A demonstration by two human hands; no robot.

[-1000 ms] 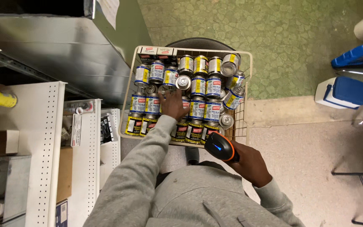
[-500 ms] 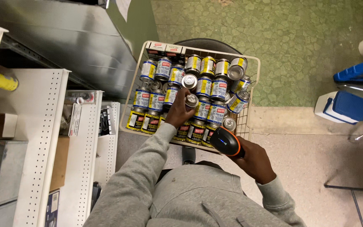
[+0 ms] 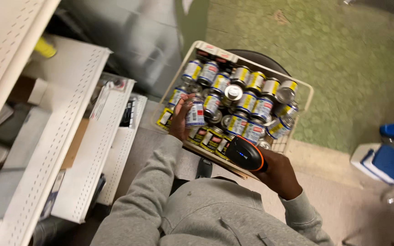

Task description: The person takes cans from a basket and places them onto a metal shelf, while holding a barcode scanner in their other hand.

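My left hand (image 3: 179,119) grips one small can (image 3: 195,112) with a blue, white and yellow label, lifted just above the near left part of a white wire basket (image 3: 307,93). Several more such cans (image 3: 247,102) lie packed in the basket. My right hand (image 3: 279,173) holds a black and orange handheld scanner (image 3: 244,153) at the basket's near edge, its head turned toward the cans. Both arms wear grey sleeves.
White perforated metal shelves (image 3: 78,136) with boxes and small goods stand to the left. The basket rests on a dark round stool (image 3: 258,58). A blue and white step stool (image 3: 386,161) stands at the right on a green and beige floor.
My left hand has picked a can out of the pile and raised it. The scanner hand has stayed near the basket's front edge. The view has swung left toward the shelves.
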